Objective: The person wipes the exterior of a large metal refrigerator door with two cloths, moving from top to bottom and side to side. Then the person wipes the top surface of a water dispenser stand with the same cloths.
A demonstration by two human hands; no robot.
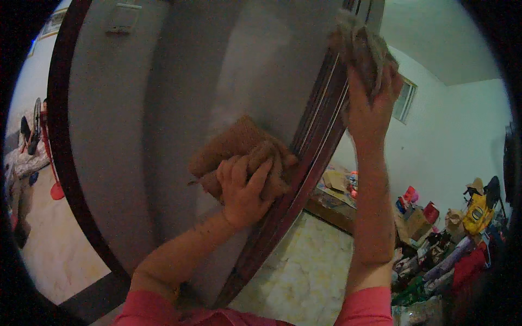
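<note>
My left hand (244,191) grips a bunched brown cloth (228,146) close to the grey wall (183,102), left of the dark red-brown door frame (301,171). Part of the cloth spreads flat above the fingers. Higher up and to the right, my right hand (373,102) holds a second cloth (363,45), greyish brown and blurred, at the upper part of the frame. That cloth hides the frame's edge and most of my right fingertips.
A switch plate (122,18) sits high on the wall. Through the right doorway are a bed or low platform (332,208) and a heap of clothes, bags and boxes (440,248). Past the dark left frame (61,163) stand a fan (37,118) and a covered seat (30,159).
</note>
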